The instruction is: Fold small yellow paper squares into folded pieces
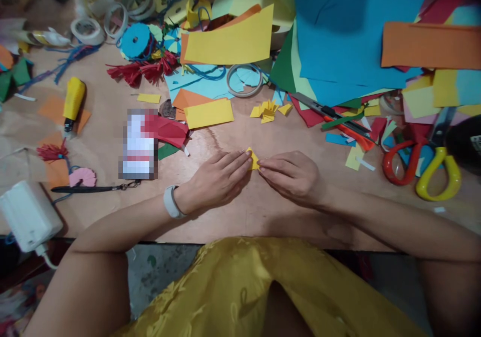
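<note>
A small folded yellow paper piece (pixel 253 158) lies on the wooden table between my hands. My left hand (pixel 221 177) rests flat with its fingers stretched out, the fingertips touching the paper's left edge. With fingertips pinched together, my right hand (pixel 291 174) grips the paper's right side. Just beyond them sits a cluster of small folded yellow pieces (pixel 266 110). A yellow paper strip (pixel 209 113) lies farther left, over orange paper.
Red-and-yellow-handled scissors (pixel 438 173) and an orange cutter (pixel 332 119) lie to the right. At left are a yellow cutter (pixel 74 99), a phone-like object (pixel 139 149) and a white adapter (pixel 29 217). Coloured sheets (pixel 349 36) and tape rolls (pixel 87 30) crowd the back.
</note>
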A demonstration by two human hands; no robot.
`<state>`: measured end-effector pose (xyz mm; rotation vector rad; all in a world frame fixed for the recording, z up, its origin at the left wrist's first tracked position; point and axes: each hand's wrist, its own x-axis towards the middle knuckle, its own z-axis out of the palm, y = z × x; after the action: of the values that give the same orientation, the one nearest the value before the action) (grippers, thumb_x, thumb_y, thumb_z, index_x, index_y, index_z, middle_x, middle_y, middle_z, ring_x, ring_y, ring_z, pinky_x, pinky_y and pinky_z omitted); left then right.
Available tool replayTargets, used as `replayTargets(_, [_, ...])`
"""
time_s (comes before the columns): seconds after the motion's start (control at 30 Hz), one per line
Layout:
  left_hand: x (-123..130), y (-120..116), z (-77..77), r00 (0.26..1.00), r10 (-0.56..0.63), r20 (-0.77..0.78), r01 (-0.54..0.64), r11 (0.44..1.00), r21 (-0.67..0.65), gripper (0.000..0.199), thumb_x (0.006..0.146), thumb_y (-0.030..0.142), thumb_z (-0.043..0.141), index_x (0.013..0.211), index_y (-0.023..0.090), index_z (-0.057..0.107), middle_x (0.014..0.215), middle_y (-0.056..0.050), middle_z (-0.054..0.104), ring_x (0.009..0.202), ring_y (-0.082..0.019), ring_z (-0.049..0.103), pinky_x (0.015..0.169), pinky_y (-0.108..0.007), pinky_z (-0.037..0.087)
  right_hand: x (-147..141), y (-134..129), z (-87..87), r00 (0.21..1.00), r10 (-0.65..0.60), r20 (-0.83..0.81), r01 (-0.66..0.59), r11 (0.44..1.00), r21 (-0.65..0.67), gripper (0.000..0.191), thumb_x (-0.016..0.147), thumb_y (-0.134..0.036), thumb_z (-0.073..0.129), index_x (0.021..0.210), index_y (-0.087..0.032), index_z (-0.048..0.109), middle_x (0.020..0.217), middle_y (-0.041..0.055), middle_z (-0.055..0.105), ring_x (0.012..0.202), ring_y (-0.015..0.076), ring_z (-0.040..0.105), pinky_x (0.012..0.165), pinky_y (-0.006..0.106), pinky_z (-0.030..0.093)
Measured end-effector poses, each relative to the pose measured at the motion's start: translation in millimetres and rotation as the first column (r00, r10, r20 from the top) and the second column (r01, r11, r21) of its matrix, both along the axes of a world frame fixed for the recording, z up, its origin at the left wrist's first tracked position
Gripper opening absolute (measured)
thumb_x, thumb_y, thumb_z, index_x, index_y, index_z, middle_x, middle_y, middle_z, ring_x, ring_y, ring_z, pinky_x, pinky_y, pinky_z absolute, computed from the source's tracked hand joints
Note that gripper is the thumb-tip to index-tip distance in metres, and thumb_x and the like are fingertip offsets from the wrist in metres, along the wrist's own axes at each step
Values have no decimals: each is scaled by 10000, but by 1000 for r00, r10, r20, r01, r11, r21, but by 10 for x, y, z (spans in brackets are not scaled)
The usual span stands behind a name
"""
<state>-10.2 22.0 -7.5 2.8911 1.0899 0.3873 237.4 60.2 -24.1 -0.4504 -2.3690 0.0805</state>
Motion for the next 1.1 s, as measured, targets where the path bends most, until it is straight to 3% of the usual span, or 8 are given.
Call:
replayTargets(0.17, [-32,32,23,999,-29,27,30,999,-23,366,1029,247,483,1357,98,551,1405,-161,635,1240,-277,639,991,-415,537,16,-22,32,996,-43,79,42,999,20,137,923,-103,665,1011,-207,684,942,54,791,838,198,698,677,347,507])
replayTargets(0.4, [-43,49,47,999,-29,17,30,999,-43,328,1039,251,481,1322,119,583,1412,-144,635,1240,-273,640,997,-417,533,16,-27,-16,991,-45,127,41,999,33,111,959,-132,630,1002,-204,702,992,53,781,900,193,684,702,346,494])
replayTargets(0.57, [-36,46,55,1000,-28,-2,27,998,-54,331,1046,263,477,1319,110,584,1407,-149,637,1243,-276,638,993,-420,531,28,-9,-58,992,8,129,-13,999,37,153,964,-117,607,1034,-213,704,1092,60,782,972,200,705,687,348,503])
replayTargets(0.87, [-40,47,35,1000,-21,3,21,1000,-16,328,1047,268,488,1321,112,580,1403,-140,641,1222,-267,644,982,-410,531,39,45,19,975,59,216,-70,996,46,198,987,-116,565,945,-235,718,1079,19,793,968,165,712,695,328,500])
replayTargets(1.1, [-36,39,18,1000,-17,12,17,1000,0,278,1040,247,498,1280,140,588,1362,-131,654,1199,-258,638,984,-409,514,17,14,35,983,109,145,-115,993,32,98,952,-166,635,958,-206,725,1036,57,788,966,199,711,729,360,531])
